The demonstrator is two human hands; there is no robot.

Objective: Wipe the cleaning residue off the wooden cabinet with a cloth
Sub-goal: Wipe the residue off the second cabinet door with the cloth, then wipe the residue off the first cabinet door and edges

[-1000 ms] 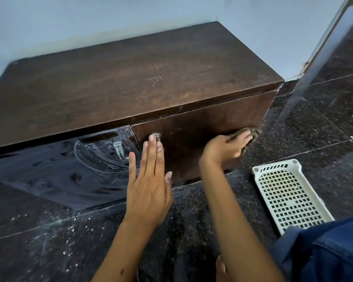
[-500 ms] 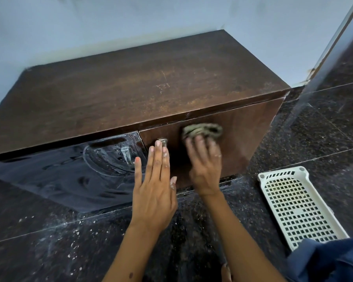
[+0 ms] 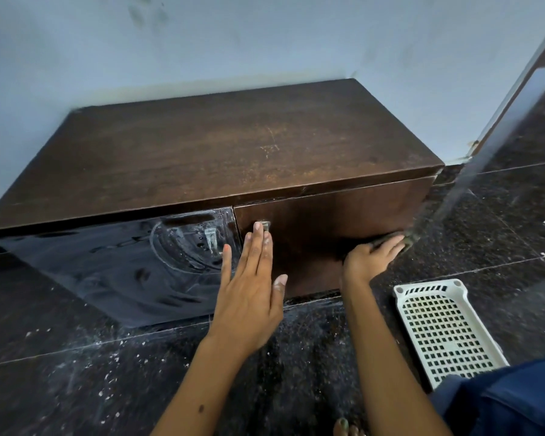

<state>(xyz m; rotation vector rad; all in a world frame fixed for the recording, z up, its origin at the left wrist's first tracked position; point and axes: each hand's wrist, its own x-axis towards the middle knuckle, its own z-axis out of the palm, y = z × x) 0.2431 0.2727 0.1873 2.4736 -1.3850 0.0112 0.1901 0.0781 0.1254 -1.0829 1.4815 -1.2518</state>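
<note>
A person wipes the front of a low wooden cabinet (image 3: 233,152) with a cloth.

The left hand (image 3: 249,294) lies flat with straight fingers against the right door (image 3: 328,234), its fingertips just below the small metal handle (image 3: 265,225). The right hand (image 3: 370,258) presses a dark cloth (image 3: 390,238) on the lower right corner of the same door; its fingers look stretched over the cloth, but this part is blurred, so I cannot tell the grip for sure. The left door (image 3: 123,262) is shiny and wet, with round white streaks of residue (image 3: 183,243). A white plastic basket (image 3: 444,328) lies on the dark floor (image 3: 76,388), to the right of the cabinet, near the right arm.
</note>
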